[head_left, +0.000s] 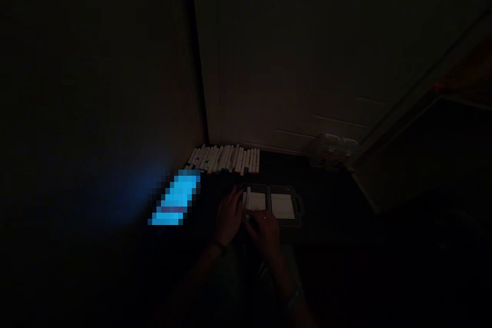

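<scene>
The light is very dim and details are hard to make out. A clear plastic case (298,207) lies open on the dark surface, with white panels in both halves. Upright along the left side of its left half are a couple of white markers (248,196). My left hand (229,218) rests at the case's left edge, fingers stretched out and nothing visible in them. Reaching over the case's lower left part, my right hand (267,230) has its fingers closed around a marker (248,217), of which only a small greenish end shows.
Behind the case, a row of several white markers (226,159) lies along the wall. To the left glows a blurred bright blue screen (177,199). Clear plastic containers (332,151) stand at the back right, near a slanted panel edge (365,192).
</scene>
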